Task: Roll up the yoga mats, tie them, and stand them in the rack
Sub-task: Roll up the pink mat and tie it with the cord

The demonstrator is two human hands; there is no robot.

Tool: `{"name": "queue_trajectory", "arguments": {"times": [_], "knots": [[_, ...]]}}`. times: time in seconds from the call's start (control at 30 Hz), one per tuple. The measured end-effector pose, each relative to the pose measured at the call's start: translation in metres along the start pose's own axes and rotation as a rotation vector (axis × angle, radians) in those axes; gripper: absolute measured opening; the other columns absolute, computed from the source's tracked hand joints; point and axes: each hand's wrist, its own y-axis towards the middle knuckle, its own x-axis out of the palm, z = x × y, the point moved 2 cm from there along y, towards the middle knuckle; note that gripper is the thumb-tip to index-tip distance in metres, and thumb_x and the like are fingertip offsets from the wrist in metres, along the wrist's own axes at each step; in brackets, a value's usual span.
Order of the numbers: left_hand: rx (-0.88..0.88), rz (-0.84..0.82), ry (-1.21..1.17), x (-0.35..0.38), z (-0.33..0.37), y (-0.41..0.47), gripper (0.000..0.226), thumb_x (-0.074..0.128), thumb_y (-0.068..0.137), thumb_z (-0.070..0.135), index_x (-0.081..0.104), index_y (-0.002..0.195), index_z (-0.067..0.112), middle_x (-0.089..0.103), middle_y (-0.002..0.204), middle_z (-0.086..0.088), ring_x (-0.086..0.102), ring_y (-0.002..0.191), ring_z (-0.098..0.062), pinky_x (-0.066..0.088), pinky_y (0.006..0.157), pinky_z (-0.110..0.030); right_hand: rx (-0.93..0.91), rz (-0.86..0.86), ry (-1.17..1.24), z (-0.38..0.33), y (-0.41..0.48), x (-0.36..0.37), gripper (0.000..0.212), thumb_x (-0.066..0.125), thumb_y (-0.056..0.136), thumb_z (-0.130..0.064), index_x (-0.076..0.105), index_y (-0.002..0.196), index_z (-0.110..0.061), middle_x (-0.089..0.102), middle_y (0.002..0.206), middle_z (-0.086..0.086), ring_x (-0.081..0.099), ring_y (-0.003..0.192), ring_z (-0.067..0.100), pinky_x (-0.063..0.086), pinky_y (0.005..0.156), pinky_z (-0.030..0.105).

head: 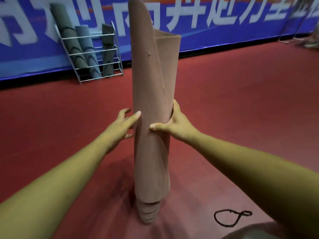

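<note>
Held mat (151, 94): dusty pink-brown, fine ribbed texture. Floor (241, 104) dark red, cord (229, 218) on it black. Rack (96, 54) silver wire, its mats (81, 54) grey with dark arcs; banner (224, 26) blue, white lettering.

text | blue wall banner (224, 37) | large white Chinese characters | blurred, cropped, unreadable
</note>
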Motion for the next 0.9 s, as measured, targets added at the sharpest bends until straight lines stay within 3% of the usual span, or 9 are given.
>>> {"name": "queue_trajectory", "arguments": {"times": [0.13, 0.2, 0.3, 0.43, 0.53, 0.67, 0.83, 0.9], "knots": [[0.134, -0.006, -0.022, -0.012, 0.025, -0.022, 0.107, 0.076, 0.056, 0.064, 0.029, 0.146, 0.032, 0.056, 0.131, 0.013, 0.057, 0.116, -0.001, 0.047, 0.097, -0.036, -0.037, -0.071, -0.018, -0.016, -0.018, 0.012, 0.111, 0.093, 0.059, -0.043, 0.019, 0.142, -0.042, 0.052, 0.136, -0.016, 0.054, 0.123, 0.002, 0.048, 0.105, 0.038], [0.194, 0.05, 0.024, -0.016, 0.023, -0.029, 0.112, 0.081, 0.052, 0.064, 0.03, 0.145, 0.028, 0.059, 0.131, 0.009, 0.059, 0.117, -0.004, 0.047, 0.102, -0.035, -0.054, -0.096, -0.019, -0.022, -0.025, 0.025, 0.11, 0.093, 0.06, -0.042, 0.019, 0.141, -0.043, 0.05, 0.138, -0.015, 0.053, 0.125, 0.002, 0.049, 0.105, 0.038], [0.246, 0.19, 0.049, -0.018, 0.02, -0.037, 0.114, 0.082, 0.048, 0.061, 0.03, 0.142, 0.023, 0.059, 0.129, 0.009, 0.059, 0.115, -0.005, 0.048, 0.101, -0.033, -0.076, -0.099, -0.026, -0.025, -0.028, 0.044, 0.116, 0.093, 0.056, -0.049, 0.015, 0.142, -0.046, 0.045, 0.143, -0.009, 0.047, 0.131, 0.008, 0.047, 0.106, 0.04], [0.225, 0.223, 0.063, -0.027, 0.015, -0.04, 0.115, 0.085, 0.043, 0.064, 0.032, 0.137, 0.025, 0.06, 0.126, 0.009, 0.061, 0.113, -0.007, 0.052, 0.097, -0.037, -0.071, -0.126, -0.027, -0.026, -0.028, 0.054, 0.123, 0.093, 0.055, -0.05, 0.008, 0.144, -0.049, 0.038, 0.147, -0.007, 0.044, 0.134, 0.01, 0.046, 0.107, 0.04], [0.22, 0.226, 0.088, -0.028, 0.013, -0.042, 0.112, 0.083, 0.047, 0.062, 0.03, 0.14, 0.027, 0.059, 0.127, 0.011, 0.06, 0.115, -0.007, 0.05, 0.101, -0.039, -0.044, -0.126, -0.014, -0.02, -0.027, 0.056, 0.114, 0.094, 0.054, -0.048, 0.016, 0.138, -0.05, 0.042, 0.144, -0.008, 0.047, 0.131, 0.008, 0.048, 0.105, 0.039], [0.224, 0.227, 0.093, -0.024, 0.014, -0.043, 0.114, 0.084, 0.046, 0.063, 0.029, 0.139, 0.029, 0.058, 0.128, 0.011, 0.059, 0.116, -0.007, 0.05, 0.102, -0.041, -0.004, -0.14, 0.014, -0.017, -0.03, 0.054, 0.111, 0.095, 0.055, -0.045, 0.021, 0.137, -0.04, 0.048, 0.14, -0.006, 0.052, 0.126, 0.005, 0.05, 0.103, 0.037], [0.232, 0.243, 0.087, -0.026, 0.029, -0.044, 0.114, 0.088, 0.037, 0.07, 0.043, 0.132, 0.026, 0.064, 0.122, 0.01, 0.063, 0.112, -0.01, 0.052, 0.098, -0.043, -0.002, -0.134, -0.015, -0.019, -0.036, 0.054, 0.111, 0.095, 0.05, -0.052, 0.024, 0.135, -0.042, 0.047, 0.14, -0.007, 0.051, 0.127, 0.006, 0.05, 0.102, 0.038], [0.303, 0.347, 0.063, -0.028, 0.046, -0.045, 0.108, 0.088, 0.04, 0.068, 0.047, 0.131, 0.027, 0.065, 0.122, 0.011, 0.064, 0.11, -0.007, 0.052, 0.098, -0.037, -0.004, -0.126, -0.056, -0.024, -0.041, 0.058, 0.11, 0.094, 0.049, -0.056, 0.024, 0.133, -0.044, 0.045, 0.139, -0.009, 0.049, 0.127, 0.005, 0.049, 0.104, 0.038]]}}
